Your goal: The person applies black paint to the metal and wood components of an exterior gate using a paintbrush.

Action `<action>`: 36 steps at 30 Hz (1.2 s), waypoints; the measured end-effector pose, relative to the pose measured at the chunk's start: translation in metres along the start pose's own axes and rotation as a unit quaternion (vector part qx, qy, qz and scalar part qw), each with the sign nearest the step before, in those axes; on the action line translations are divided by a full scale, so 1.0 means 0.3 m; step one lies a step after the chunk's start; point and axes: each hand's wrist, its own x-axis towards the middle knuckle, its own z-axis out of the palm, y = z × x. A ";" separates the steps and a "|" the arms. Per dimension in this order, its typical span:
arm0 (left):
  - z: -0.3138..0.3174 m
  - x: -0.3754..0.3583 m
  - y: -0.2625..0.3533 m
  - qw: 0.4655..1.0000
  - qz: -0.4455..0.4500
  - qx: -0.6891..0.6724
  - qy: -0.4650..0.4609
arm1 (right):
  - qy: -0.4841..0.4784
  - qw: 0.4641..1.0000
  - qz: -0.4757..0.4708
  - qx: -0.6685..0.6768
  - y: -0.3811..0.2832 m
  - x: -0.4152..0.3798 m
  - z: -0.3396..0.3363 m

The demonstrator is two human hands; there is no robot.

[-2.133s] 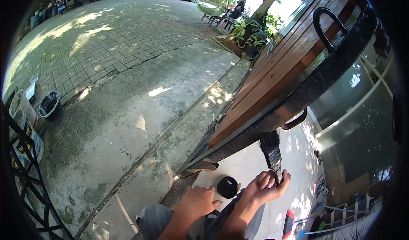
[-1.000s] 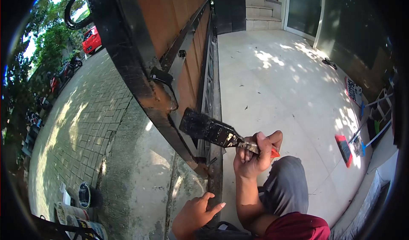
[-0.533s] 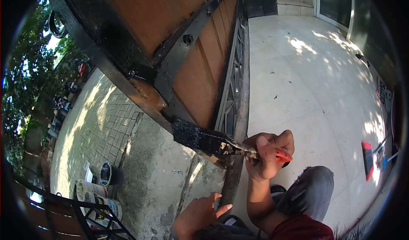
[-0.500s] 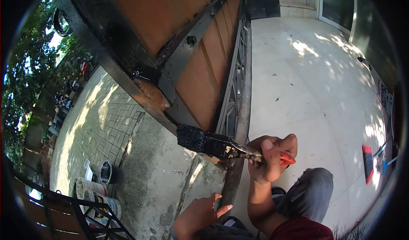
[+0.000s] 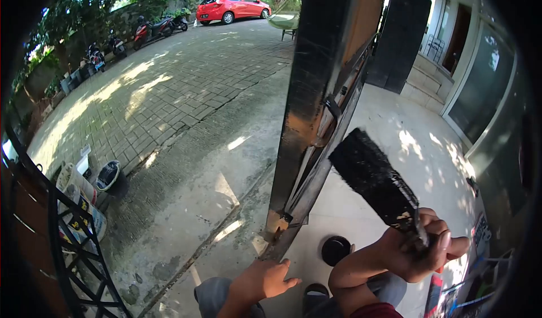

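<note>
My right hand (image 5: 426,247) is closed round the handle of a wide paintbrush (image 5: 375,177). Its bristles are coated in black and point up and left, apart from the gate. Low at the bottom centre, my left hand (image 5: 266,281) holds nothing, thumb and fingers apart, near the foot of the gate and above my knee. The gate (image 5: 313,64) stands edge-on to me, mostly black with bare brownish patches along its edge. A round black container (image 5: 336,250) sits on the tiles between my hands.
A dark lattice gate leaf (image 5: 76,233) stands at left, beside several buckets (image 5: 110,176). Paving (image 5: 214,86) stretches back to motorbikes (image 5: 151,31) and a red car (image 5: 234,7). Pale tiles (image 5: 389,115) lead to steps (image 5: 424,84). A red-headed broom (image 5: 433,295) lies at lower right.
My right hand has carried the brush right, away from the gate, with its bristles now tilted upward. My view has swung, so the gate shows edge-on. My left hand stays low.
</note>
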 end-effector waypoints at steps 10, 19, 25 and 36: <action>0.038 0.134 0.020 0.995 0.068 0.011 -0.075 | -0.368 0.884 -0.266 -0.107 -0.143 0.276 0.239; 0.067 0.142 -0.046 0.999 0.054 0.001 0.002 | -0.658 0.559 -0.410 -0.294 -0.263 0.223 0.387; 0.048 0.180 -0.025 0.989 0.064 0.020 -0.134 | -0.731 0.419 -0.520 -0.141 -0.283 0.198 0.491; 0.024 0.113 -0.031 0.991 0.062 0.003 -0.117 | -0.772 0.567 -0.221 -0.183 -0.278 0.298 0.583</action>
